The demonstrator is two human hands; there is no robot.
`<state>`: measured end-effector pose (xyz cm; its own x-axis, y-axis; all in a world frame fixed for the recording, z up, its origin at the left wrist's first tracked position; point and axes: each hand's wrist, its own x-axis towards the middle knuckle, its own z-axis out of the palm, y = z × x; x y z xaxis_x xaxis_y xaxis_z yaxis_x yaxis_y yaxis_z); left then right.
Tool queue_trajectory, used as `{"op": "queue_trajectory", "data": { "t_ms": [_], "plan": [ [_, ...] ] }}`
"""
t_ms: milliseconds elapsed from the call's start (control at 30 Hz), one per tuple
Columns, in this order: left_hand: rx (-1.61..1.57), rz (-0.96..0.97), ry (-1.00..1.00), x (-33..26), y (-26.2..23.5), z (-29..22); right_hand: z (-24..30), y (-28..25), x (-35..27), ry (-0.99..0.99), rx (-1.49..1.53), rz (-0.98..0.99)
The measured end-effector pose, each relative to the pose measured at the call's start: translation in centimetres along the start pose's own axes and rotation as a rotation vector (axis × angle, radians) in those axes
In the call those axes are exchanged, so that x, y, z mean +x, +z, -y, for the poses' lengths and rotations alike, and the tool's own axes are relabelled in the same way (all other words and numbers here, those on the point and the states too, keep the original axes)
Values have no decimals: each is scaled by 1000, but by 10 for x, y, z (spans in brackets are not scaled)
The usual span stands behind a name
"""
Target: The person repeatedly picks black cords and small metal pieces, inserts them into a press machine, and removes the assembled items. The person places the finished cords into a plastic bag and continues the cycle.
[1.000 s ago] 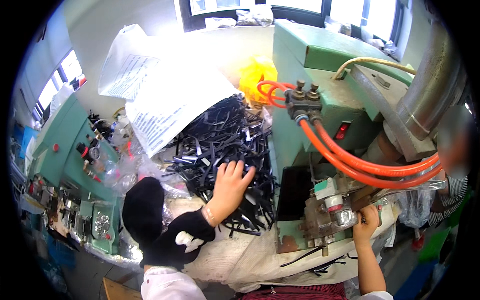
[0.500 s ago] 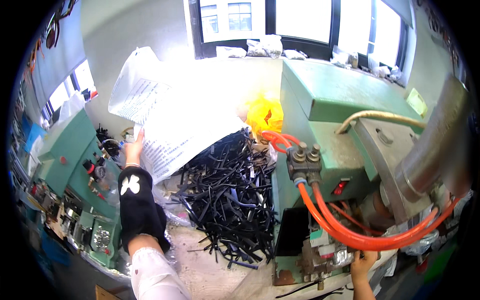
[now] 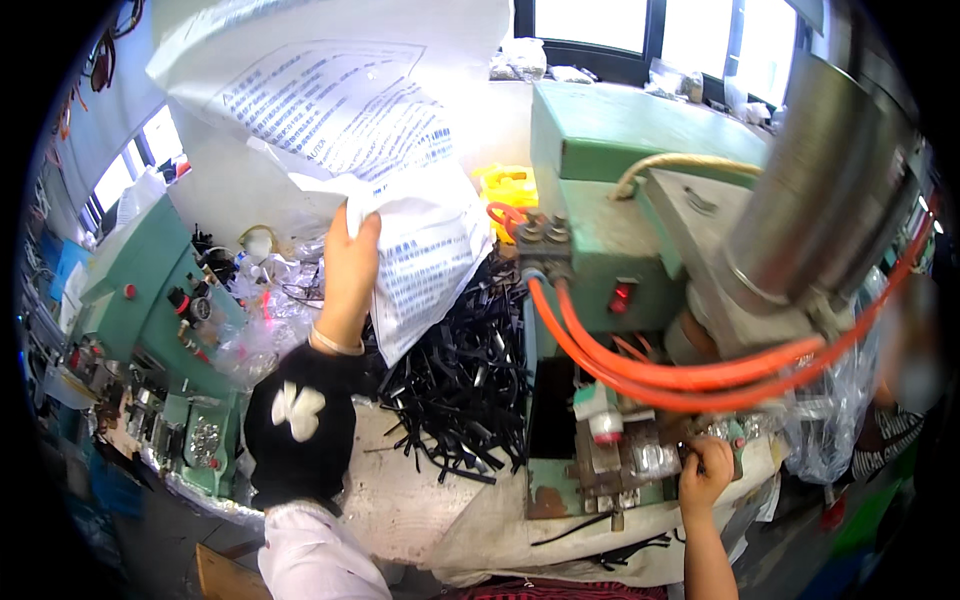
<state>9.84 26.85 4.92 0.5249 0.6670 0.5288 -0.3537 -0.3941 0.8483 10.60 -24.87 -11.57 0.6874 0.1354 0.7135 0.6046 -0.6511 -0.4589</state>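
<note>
A large white printed plastic bag [image 3: 400,190] (crumpled, lifted up) hangs above the black strips [image 3: 460,370].

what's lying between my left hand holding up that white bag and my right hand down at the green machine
In the head view, a heap of black strips lies on the bench between the left hand gripping the white printed bag and the right hand.

Bright windows [image 3: 640,25] behind cluttered workbench [image 3: 400,490]

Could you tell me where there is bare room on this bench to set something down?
One bare pale patch of bench lies between the black sleeve cover and the pile of black strips. The pile fills the middle; the green machine crowds the right, where the right hand works.
</note>
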Motion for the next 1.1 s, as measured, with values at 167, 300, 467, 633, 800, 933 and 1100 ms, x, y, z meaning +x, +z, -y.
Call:
{"op": "queue_trajectory", "data": {
  "t_ms": [167,300,467,633,800,933,1100],
  "plan": [
    [19,-10,-81,-98,-27,-32,3,3,7,-78,56,-69],
    [115,-41,-57,-177,-26,-94,0,0,6,-105,104,-83],
    [-289,-76,-96,-216,3,-136,-8,-10,5,-104,135,-123],
    [-181,-184,-27,-174,-9,-76,-5,-15,2,-115,214,-121],
    [27,-266,237,-130,-30,-126,-12,-14,2,-118,275,-142],
    [-172,-203,219,-120,-19,-189,-16,-15,0,-134,313,-127],
    [-299,-85,214,-74,-14,-221,-14,-16,-2,-153,353,-115]
  ]
}}
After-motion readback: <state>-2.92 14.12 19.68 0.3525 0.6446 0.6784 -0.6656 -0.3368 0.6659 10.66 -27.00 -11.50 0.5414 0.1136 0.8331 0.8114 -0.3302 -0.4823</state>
